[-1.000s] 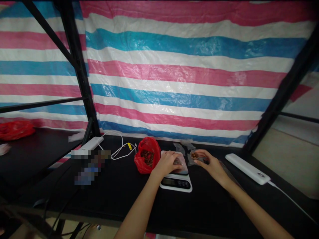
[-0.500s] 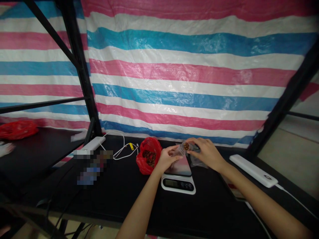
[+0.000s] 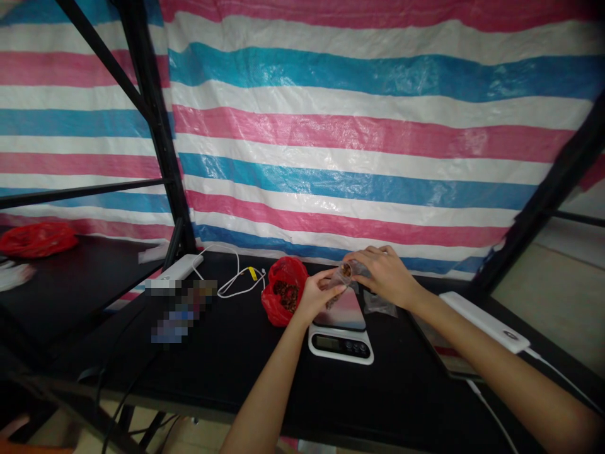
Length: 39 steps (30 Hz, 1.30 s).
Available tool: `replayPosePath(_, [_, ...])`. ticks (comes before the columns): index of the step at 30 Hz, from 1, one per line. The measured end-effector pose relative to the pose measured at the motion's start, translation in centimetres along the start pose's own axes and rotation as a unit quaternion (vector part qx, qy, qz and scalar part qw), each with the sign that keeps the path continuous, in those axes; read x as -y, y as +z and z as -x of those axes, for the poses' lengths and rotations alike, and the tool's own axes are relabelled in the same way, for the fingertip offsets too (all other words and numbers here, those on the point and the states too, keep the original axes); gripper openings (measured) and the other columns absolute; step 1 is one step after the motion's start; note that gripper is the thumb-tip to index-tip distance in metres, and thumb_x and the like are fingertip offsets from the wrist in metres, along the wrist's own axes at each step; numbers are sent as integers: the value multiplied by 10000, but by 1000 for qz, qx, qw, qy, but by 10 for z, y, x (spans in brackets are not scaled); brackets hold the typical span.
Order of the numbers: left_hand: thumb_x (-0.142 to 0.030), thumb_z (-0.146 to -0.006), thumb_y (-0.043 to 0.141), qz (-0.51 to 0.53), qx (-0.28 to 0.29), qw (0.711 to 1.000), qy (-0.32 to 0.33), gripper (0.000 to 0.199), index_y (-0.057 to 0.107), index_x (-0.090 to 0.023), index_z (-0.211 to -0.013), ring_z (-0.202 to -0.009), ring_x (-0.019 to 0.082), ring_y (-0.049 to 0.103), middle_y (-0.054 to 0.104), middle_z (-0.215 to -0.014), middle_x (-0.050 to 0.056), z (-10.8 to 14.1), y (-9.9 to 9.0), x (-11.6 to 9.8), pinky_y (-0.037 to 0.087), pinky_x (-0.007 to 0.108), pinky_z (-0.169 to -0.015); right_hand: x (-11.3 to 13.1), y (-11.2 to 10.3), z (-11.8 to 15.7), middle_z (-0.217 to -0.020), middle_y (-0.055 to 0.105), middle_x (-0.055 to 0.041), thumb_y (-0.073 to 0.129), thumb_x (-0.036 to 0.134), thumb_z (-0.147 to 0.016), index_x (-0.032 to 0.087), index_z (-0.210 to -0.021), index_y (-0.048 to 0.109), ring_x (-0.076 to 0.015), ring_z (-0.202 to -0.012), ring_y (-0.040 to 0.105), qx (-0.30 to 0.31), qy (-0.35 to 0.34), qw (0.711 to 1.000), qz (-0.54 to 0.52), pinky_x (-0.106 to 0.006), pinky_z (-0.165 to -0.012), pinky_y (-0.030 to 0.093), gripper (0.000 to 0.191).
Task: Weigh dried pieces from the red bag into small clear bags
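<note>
Above a white scale [image 3: 341,345] with a shiny plate, my left hand [image 3: 316,297] is closed on a small clear bag, where some brown pieces show low down. My right hand [image 3: 385,275] grips a small clear cup [image 3: 346,271] with brown pieces inside, tilted at the mouth of the bag. Left of the scale stands an open red bag [image 3: 270,302] with many brown pieces in it. More clear plastic bags [image 3: 379,304] lie right of the scale, below my right hand.
A white power strip [image 3: 182,270] with a looped white cable lies at the back left. Another long white device [image 3: 484,321] and a dark tablet-like object [image 3: 456,362] are at the right. A second red bag [image 3: 38,239] is far left. Striped sheeting hangs behind.
My right hand and the cup have shifted a little up and left, and the cup is now tipped more into the bag. The whole view has shifted slightly.
</note>
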<state>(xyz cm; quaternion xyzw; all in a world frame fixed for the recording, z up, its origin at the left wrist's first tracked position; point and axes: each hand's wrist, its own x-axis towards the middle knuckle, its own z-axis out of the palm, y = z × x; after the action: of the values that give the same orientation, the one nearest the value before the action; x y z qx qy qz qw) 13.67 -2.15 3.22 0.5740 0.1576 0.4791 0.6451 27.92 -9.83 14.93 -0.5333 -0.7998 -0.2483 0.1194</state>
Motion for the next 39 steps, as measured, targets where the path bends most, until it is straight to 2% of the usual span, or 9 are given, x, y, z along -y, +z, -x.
replayPosePath(12, [-273, -578, 771, 4, -11, 1000, 12, 570, 592, -74, -1081, -843, 221, 644, 679, -938, 130, 0, -1, -1, 490, 348, -812, 4, -5, 0, -992, 640, -44, 570, 248, -802, 234, -1052, 544, -222, -901, 514, 8, -26, 998, 50, -336, -738, 266, 252])
replayPosePath(27, [-295, -581, 768, -4, 5, 1000, 14, 563, 599, -91, -1077, -870, 233, 638, 678, -946, 117, 1, 0, -3, 491, 352, -816, 5, -7, -1, -975, 646, -41, 565, 243, -803, 234, -1041, 569, -205, -893, 527, 5, -41, 997, 72, -337, -730, 262, 239])
replayPosePath(34, [-297, -583, 765, -15, 8, 1000, 12, 563, 599, -88, -1079, -865, 225, 636, 671, -966, 124, 2, 1, -3, 492, 338, -806, -4, 4, 8, -970, 661, -29, 574, 301, -804, 256, -1049, 557, -204, -887, 560, -8, -2, 1000, 23, -339, -728, 269, 249])
replayPosePath(39, [-306, -604, 749, -53, 16, 998, 15, 564, 590, -103, -1105, -848, 215, 634, 675, -941, 114, 3, 1, -4, 490, 336, -797, -14, 14, 15, -943, 674, -33, 588, 395, -775, 265, -1014, 579, -223, -842, 597, -27, 72, 994, -74, -357, -746, 331, 272])
